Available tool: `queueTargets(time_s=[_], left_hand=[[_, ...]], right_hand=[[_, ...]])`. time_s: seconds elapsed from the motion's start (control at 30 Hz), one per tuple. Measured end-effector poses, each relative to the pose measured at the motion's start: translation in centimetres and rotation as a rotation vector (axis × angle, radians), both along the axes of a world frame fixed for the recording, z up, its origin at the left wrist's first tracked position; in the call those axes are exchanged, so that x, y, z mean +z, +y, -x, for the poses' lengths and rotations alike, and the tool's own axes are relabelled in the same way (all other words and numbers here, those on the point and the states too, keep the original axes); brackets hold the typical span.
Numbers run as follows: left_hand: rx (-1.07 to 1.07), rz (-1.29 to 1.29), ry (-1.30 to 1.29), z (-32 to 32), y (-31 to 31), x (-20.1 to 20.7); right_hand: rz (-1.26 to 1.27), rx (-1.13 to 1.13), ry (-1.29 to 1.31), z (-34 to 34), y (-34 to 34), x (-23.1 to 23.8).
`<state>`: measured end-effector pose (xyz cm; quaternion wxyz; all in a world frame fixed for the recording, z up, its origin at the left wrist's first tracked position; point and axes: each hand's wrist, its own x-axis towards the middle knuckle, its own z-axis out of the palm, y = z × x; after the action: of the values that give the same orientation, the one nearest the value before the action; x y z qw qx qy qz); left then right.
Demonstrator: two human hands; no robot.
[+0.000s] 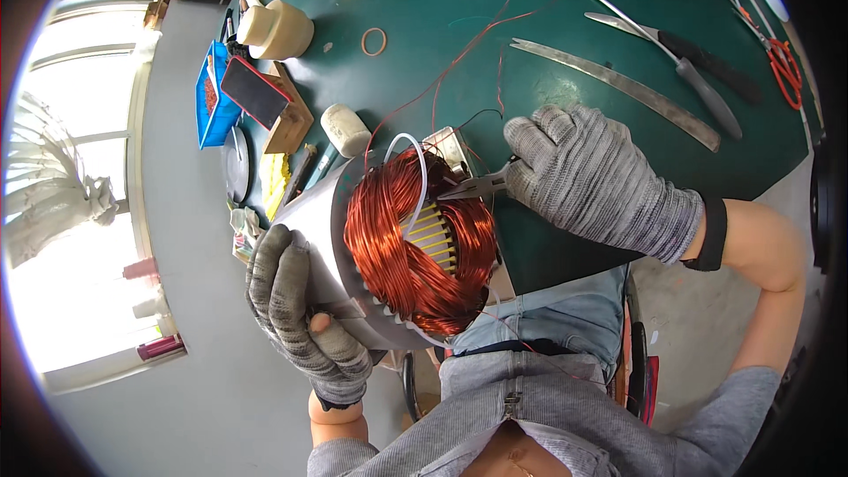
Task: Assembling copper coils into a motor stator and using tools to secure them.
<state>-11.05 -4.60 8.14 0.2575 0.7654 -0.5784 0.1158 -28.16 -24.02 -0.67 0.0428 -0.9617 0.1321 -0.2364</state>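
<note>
A motor stator lies on its side in front of me, with its grey metal housing (320, 216) toward the left. Thick bundles of copper wire (382, 238) bulge from its open end, and yellow slot strips (433, 237) line the inside. A white sleeve (423, 172) loops over the windings. My right hand (596, 181), in a grey knit glove, is closed round long-nose pliers (481, 185); their jaws reach the upper right of the coil, and what they grip is too small to tell. My gloved left hand (305, 314) lies against the housing, fingers stretched out.
Loose copper wires (455, 62) trail over the green table (530, 13). On the right lie a curved metal blade (618, 88), a knife (707, 62), a mallet-like tool (680, 57) and red-handled scissors (783, 71). At left stand a white jar (346, 130), a cream bottle (281, 29) and a blue bin (215, 106).
</note>
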Motion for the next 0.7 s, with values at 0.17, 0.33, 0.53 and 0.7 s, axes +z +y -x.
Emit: queueTargets(time_s=[0.17,0.33,0.53,0.7], left_hand=[[0.01,-0.019,0.031,0.2,0.1,0.2],[0.006,-0.009,0.055,0.0,0.2,0.1],[0.0,-0.02,0.049,0.1,0.1,0.1],[0.008,-0.023,0.029,0.1,0.2,0.1]], right_hand=[[0.121,-0.004,-0.179,-0.9,-0.1,-0.2],[0.047,0.046,0.0,-1.7,0.5,-0.7],[0.029,-0.024,0.025,-1.3,0.8,-0.2],[-0.028,-0.1,-0.007,-1.7,1.4,-1.1]])
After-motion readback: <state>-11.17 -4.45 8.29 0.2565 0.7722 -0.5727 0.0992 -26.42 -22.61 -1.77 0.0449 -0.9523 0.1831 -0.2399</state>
